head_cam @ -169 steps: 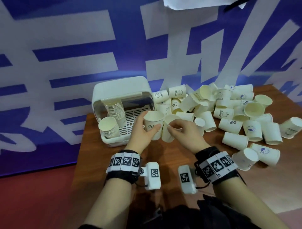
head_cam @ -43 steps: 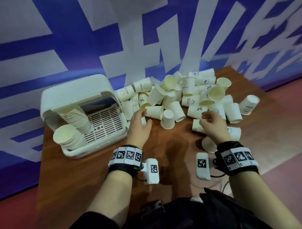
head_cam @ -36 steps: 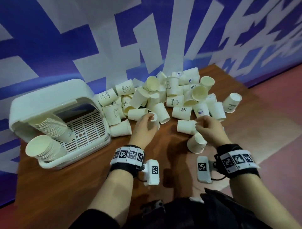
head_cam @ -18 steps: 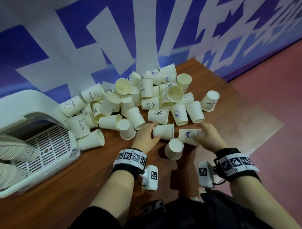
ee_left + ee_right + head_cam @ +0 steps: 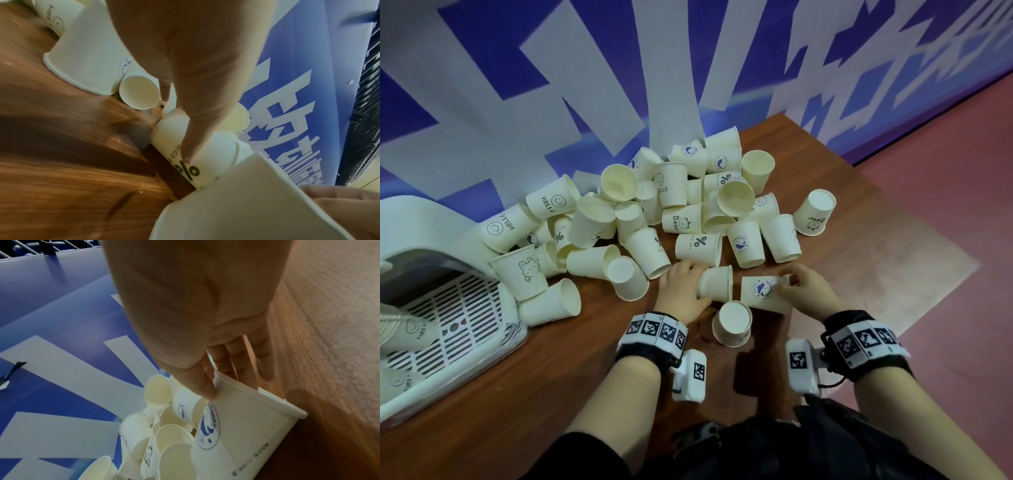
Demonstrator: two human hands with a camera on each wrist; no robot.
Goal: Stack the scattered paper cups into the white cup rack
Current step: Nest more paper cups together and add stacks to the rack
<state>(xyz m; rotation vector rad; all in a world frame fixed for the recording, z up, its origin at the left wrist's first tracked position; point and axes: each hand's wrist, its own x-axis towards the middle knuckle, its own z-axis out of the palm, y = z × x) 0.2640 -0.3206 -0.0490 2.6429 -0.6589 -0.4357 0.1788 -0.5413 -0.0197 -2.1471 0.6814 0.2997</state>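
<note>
Each hand now grips a cup: left hand (image 5: 681, 291) a plain cup (image 5: 717, 283), right hand (image 5: 803, 291) the whale-logo cup (image 5: 765, 294); rack (image 5: 448, 329) has slid toward nine o'clock.

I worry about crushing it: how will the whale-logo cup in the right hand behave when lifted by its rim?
The whale-logo cup is thin paper, so it probably weighs little. The right hand pinches only the rim, so it may flex there. Lying on its side on the table, it would likely roll if released.

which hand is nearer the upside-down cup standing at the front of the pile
Left, though only slightly. The left hand grips a plain cup just behind and left of the upside-down cup; the right hand pinches a whale-logo cup behind and to its right.
</note>
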